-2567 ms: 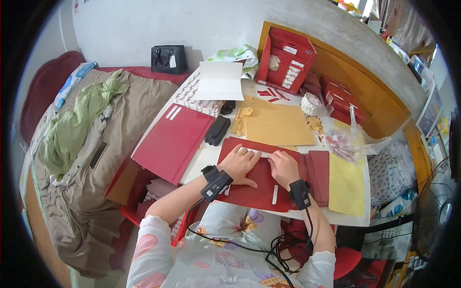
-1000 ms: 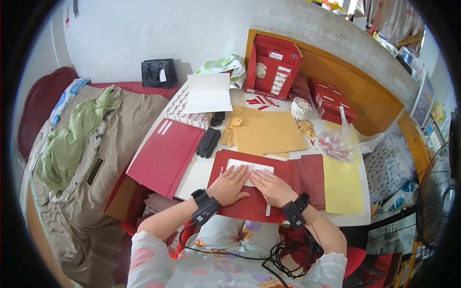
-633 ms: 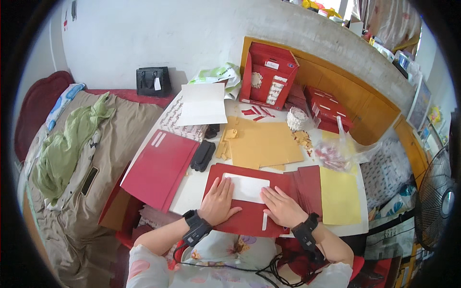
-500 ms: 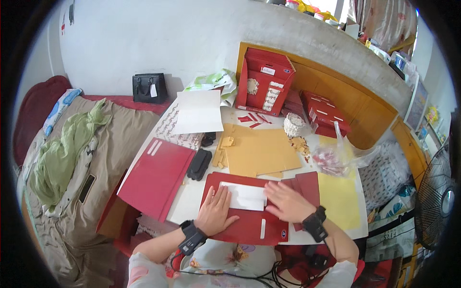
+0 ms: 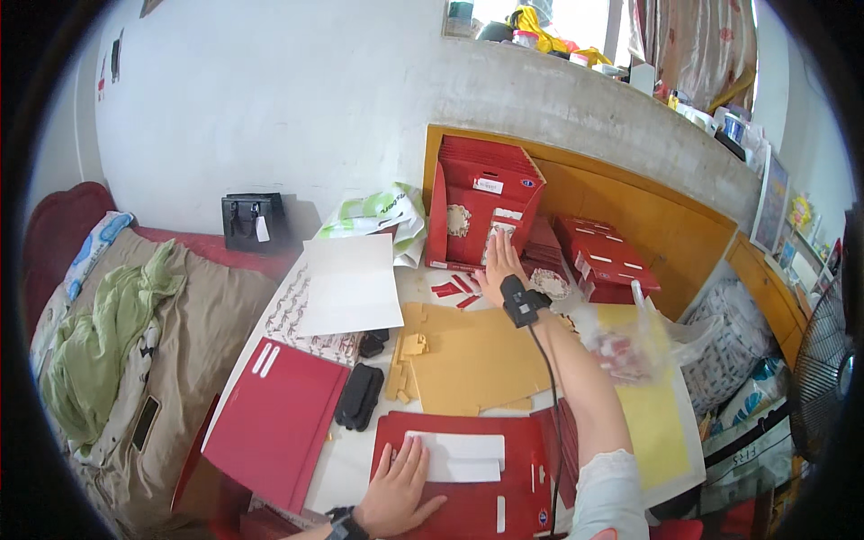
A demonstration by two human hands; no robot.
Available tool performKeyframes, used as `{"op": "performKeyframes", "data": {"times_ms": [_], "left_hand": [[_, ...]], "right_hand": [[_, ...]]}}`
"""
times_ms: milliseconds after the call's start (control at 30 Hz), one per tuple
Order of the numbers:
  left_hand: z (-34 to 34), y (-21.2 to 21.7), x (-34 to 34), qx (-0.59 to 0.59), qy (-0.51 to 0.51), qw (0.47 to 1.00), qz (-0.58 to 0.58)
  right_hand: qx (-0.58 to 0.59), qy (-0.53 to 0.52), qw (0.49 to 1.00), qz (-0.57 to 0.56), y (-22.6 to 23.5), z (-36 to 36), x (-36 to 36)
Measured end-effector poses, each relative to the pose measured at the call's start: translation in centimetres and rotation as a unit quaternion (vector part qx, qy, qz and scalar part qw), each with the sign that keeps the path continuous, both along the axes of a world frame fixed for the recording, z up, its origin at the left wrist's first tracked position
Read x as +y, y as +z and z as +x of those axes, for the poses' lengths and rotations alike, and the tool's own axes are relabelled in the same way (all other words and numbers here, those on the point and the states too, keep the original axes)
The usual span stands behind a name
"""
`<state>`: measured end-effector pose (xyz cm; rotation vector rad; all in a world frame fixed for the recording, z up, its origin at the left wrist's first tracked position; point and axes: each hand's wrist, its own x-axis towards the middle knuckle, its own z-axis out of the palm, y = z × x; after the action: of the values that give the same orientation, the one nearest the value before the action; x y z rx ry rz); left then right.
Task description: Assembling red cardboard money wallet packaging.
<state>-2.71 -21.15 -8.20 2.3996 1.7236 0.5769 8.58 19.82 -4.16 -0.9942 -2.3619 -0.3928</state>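
My left hand (image 5: 399,490) lies flat with fingers spread on a red printed card sheet (image 5: 522,441), its fingertips at the left end of a folded white paper piece (image 5: 459,455). At the far side of the table my right hand (image 5: 500,270) reaches up with fingers stretched out in front of an upright red cardboard box (image 5: 468,200). Its fingertips cover part of a white patterned strip on the box's front; whether they touch it I cannot tell. Beside that wrist sits a white scalloped round stack (image 5: 551,283), partly hidden by the arm.
Tan cardboard (image 5: 477,360) fills the table's middle. Dark red sheets (image 5: 274,414) and a black case (image 5: 359,396) lie left, with a white sheet (image 5: 351,288) behind. Red boxes (image 5: 603,256), a clear plastic bag (image 5: 648,337) and yellow paper (image 5: 648,405) are right. A cable trails from my right wrist.
My right hand has left the white paper and moved far forward to the upright red box. The left hand stays flat on the red card. The whole view has shifted.
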Motion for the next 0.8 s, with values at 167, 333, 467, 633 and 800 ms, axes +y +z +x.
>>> {"op": "performKeyframes", "data": {"times_ms": [167, 333, 467, 633, 800], "left_hand": [[0.2, -1.5, -0.4, -0.027, 0.024, 0.999, 0.019], [0.1, -1.5, -0.2, -0.028, 0.028, 0.999, 0.022], [0.1, -1.8, 0.0, -0.023, 0.031, 0.999, 0.038], [0.3, -1.6, 0.1, -0.042, 0.042, 0.998, 0.033], [0.6, -1.1, -0.5, -0.017, 0.070, 0.995, 0.062]], "right_hand": [[0.063, -0.036, 0.993, 0.091, 0.3, -2.5, 1.2], [0.075, -0.047, 0.991, 0.101, 0.4, -3.4, 2.7], [0.078, -0.063, 0.988, 0.117, 0.4, -4.3, 3.6], [0.087, -0.073, 0.989, 0.096, 0.6, -5.4, 4.8], [0.113, -0.059, 0.987, 0.101, 0.7, -5.8, 4.9]]}}
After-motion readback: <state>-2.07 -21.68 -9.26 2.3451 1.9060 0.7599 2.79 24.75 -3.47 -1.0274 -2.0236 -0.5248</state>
